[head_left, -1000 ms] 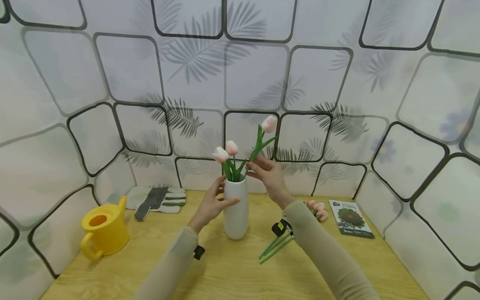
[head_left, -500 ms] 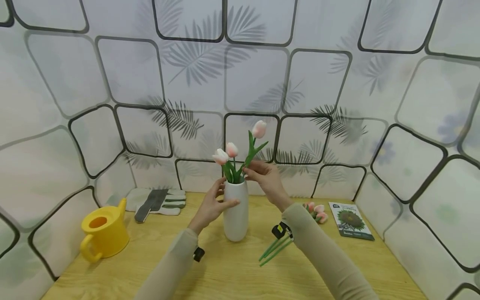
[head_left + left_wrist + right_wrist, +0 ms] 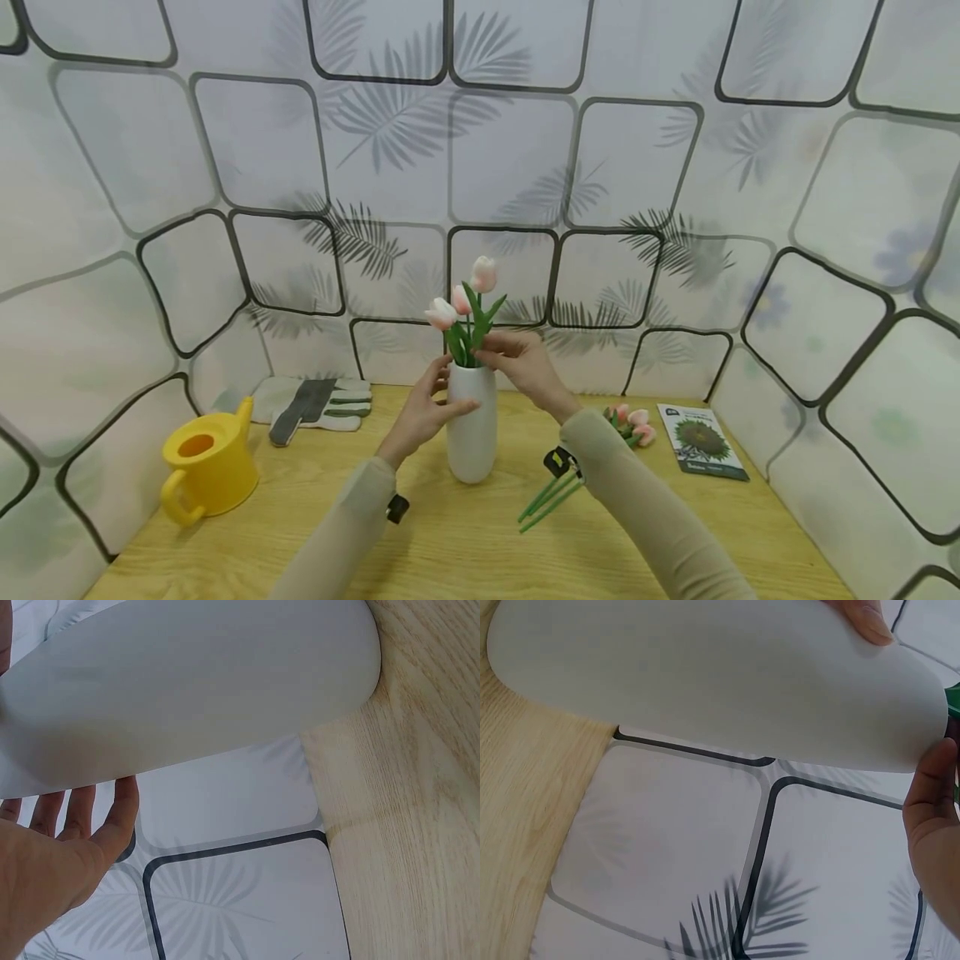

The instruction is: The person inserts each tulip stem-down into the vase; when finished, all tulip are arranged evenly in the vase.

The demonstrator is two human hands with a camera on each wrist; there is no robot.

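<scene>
Pale wallpaper printed with dark-outlined squares and fronds backs a wood-grain table. At its centre stands a white vase, upright, the left hand gripping its upper body with thumb and fingers curved partly round. The right hand, fingers drawn together at the vase mouth, pinches the tallest pink tulip low among its leaves; its stem's lower end is hidden. Looking artificial, the flower should be light and springy, best taken by the stem, its bloom easily dented; the smooth vase is probably slippery and breakable, best held round the body. Only the head view shows blooms; the left wrist view reveals left fingertips against the vase's far side, the right wrist view the right hand beside its rim.
</scene>
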